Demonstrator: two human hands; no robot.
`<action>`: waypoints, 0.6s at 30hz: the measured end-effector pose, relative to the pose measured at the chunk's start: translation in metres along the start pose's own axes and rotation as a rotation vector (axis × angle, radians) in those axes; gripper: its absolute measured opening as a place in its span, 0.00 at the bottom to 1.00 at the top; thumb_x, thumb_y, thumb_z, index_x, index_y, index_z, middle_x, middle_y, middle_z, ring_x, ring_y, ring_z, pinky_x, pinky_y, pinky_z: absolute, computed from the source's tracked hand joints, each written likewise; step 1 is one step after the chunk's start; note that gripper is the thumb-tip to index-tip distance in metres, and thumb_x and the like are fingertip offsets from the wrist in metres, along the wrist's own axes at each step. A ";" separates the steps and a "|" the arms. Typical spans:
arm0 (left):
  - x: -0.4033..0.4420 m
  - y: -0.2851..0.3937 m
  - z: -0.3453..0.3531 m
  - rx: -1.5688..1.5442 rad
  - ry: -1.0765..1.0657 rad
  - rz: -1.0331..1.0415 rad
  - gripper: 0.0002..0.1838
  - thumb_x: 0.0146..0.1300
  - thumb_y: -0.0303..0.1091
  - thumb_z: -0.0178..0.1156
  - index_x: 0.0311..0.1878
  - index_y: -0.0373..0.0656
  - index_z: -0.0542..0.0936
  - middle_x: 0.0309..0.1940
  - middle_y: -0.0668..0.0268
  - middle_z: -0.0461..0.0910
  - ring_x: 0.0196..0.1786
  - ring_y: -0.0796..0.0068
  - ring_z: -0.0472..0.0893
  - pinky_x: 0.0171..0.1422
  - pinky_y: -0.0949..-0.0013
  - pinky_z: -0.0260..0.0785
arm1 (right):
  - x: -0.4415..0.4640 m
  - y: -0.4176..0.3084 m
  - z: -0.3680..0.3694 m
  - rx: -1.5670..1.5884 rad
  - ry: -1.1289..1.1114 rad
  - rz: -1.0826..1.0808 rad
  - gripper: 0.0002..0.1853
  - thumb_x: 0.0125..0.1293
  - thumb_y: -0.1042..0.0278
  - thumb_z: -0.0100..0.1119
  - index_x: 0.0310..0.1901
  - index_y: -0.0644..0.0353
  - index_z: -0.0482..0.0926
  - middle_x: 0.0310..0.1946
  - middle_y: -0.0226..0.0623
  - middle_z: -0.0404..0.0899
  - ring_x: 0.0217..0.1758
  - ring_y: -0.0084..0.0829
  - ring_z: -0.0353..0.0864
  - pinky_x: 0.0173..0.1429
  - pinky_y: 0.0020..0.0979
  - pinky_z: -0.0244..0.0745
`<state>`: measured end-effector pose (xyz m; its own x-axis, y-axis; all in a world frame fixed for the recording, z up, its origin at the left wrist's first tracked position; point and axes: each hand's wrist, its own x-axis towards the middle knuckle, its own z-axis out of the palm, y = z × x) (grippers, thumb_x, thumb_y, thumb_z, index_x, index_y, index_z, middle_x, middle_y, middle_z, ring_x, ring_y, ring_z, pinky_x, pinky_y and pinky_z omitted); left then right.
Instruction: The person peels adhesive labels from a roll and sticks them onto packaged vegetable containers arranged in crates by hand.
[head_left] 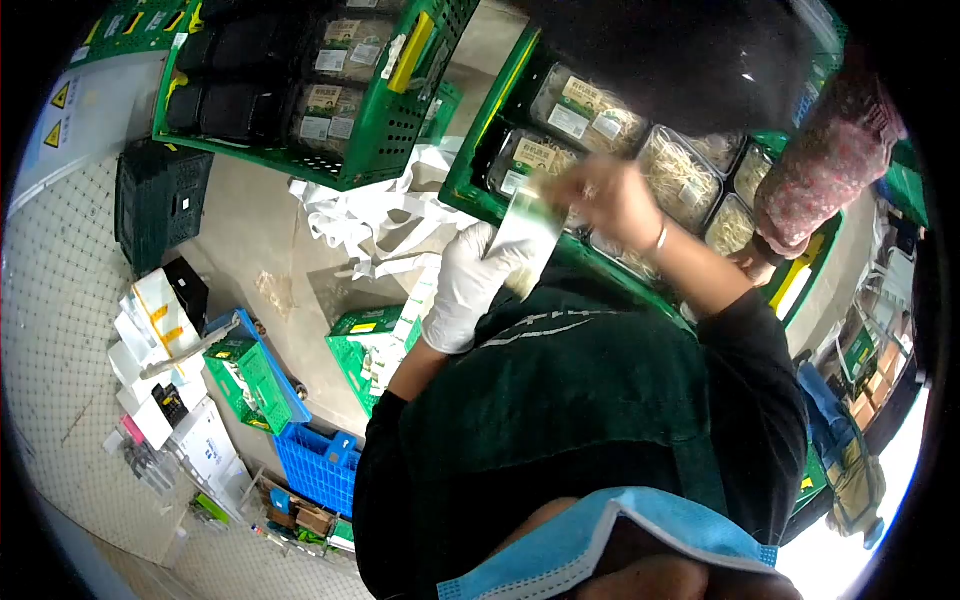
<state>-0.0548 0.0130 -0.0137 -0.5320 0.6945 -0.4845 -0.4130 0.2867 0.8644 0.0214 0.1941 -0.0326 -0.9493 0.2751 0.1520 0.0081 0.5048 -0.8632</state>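
Lengthwise, the left hand holds the packet toward a crate.

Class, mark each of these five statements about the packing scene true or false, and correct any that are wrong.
1. The left hand wears a white glove. True.
2. The right hand is gloved too. False: it is bare.
3. The left hand is empty. False: it holds a white and green item.
4. A co-worker's floral sleeve shows on the right of the picture. True.
5. The crate just beyond the hands is blue and holds only bottles. False: it is green and holds clear-topped packs of pale strands.
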 end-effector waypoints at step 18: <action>-0.023 -0.013 -0.033 -0.115 0.182 -0.182 0.03 0.54 0.25 0.55 0.31 0.35 0.73 0.25 0.68 0.76 0.26 0.87 0.73 0.30 0.82 0.65 | 0.019 0.169 0.037 -0.967 0.013 0.263 0.33 0.55 0.45 0.46 0.59 0.52 0.54 0.56 0.41 0.57 0.57 0.43 0.58 0.56 0.42 0.56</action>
<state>-0.0613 -0.0283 -0.0179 -0.5608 0.5056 -0.6557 -0.5898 0.3118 0.7449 -0.0074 0.2543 -0.1938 -0.8772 0.4795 0.0234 0.4745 0.8735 -0.1086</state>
